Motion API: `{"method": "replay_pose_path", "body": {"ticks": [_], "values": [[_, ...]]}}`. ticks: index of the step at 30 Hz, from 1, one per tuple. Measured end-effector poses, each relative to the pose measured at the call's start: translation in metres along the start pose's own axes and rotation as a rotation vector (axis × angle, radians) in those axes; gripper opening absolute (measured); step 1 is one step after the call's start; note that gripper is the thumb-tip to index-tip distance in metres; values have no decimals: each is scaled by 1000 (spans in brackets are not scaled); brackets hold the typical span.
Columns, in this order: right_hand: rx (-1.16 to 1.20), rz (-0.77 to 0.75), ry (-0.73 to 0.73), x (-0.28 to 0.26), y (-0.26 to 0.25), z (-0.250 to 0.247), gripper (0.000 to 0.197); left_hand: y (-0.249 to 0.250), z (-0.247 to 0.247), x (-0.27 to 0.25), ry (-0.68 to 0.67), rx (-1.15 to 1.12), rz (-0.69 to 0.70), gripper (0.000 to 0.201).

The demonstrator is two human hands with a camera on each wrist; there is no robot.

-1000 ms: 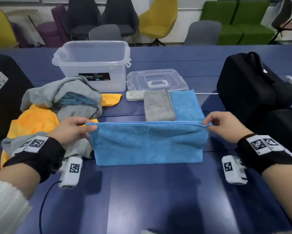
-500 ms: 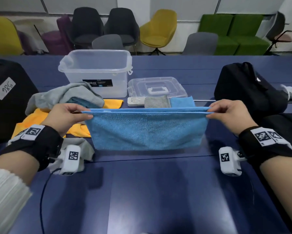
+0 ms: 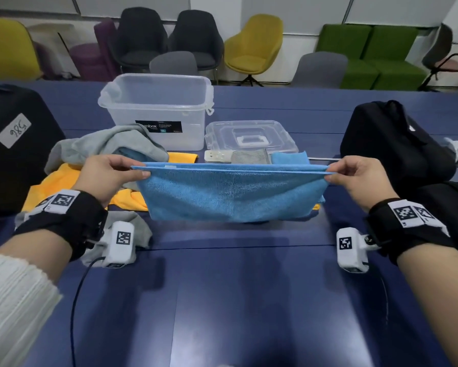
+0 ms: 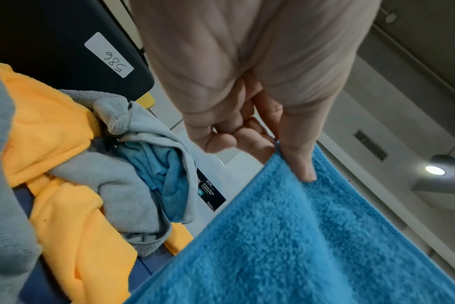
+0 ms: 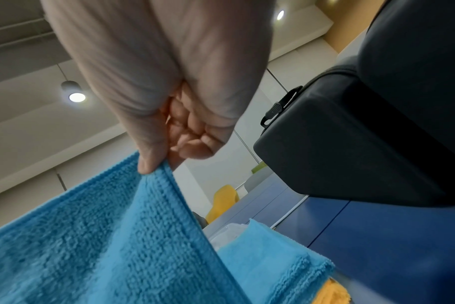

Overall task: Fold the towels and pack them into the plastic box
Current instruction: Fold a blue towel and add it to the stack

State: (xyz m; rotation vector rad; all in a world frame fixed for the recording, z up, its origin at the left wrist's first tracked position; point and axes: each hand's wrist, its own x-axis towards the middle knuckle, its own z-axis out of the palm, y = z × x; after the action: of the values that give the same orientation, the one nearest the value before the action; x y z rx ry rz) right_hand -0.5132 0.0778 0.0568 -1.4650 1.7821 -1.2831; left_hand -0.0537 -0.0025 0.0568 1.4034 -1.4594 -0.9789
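Note:
A blue towel [image 3: 230, 194], doubled over, hangs stretched in the air between my hands above the blue table [image 3: 249, 300]. My left hand [image 3: 111, 176] pinches its top left corner [image 4: 296, 164] between thumb and fingers. My right hand [image 3: 355, 178] pinches the top right corner [image 5: 153, 170] the same way. The clear plastic box [image 3: 156, 109] stands open and empty at the back, left of centre. A folded grey towel [image 3: 250, 156] and a folded blue towel [image 3: 289, 157] lie behind the held one. Loose grey [image 3: 103, 147] and orange towels [image 3: 53, 186] are heaped at the left.
The box's clear lid [image 3: 249, 139] lies flat to the right of the box, with a white power strip [image 3: 217, 156] in front of it. Black bags stand at the left [image 3: 13, 154] and right [image 3: 392, 144]. Chairs line the far side.
Both hands have lifted the blue towel off the table, so its top edge is now higher and it hangs free, hiding most of the folded towels behind.

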Motion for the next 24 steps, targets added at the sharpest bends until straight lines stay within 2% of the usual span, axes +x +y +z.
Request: {"method": "replay_pose_path", "body": {"ticks": [2,5,9,11,14,17,19,22,24], "values": [[-26,-11,40,0,-3,0,30,-2,1,1,25,-9,7,16],[61,-14,51,-1,-7,3,41,-1,6,2,76,-32,26,22],[-14,6,-93,-4,-2,6,32,-6,9,2,74,-135,-20,30],[23,20,-143,-8,0,6,29,-13,5,1,3,-113,-68,27],[115,107,-257,-20,2,-2,22,-16,-9,-5,-209,-46,-157,20],[212,228,-406,-33,0,-18,15,-13,-23,-10,-424,-67,-243,54],[259,302,-481,-37,-3,-28,24,-7,-28,-13,-542,-168,-293,57],[270,349,-487,-37,-4,-31,11,-2,-26,-13,-602,-195,-357,57],[220,396,-420,-36,9,-20,14,-9,-16,-10,-575,-150,-436,58]]}}
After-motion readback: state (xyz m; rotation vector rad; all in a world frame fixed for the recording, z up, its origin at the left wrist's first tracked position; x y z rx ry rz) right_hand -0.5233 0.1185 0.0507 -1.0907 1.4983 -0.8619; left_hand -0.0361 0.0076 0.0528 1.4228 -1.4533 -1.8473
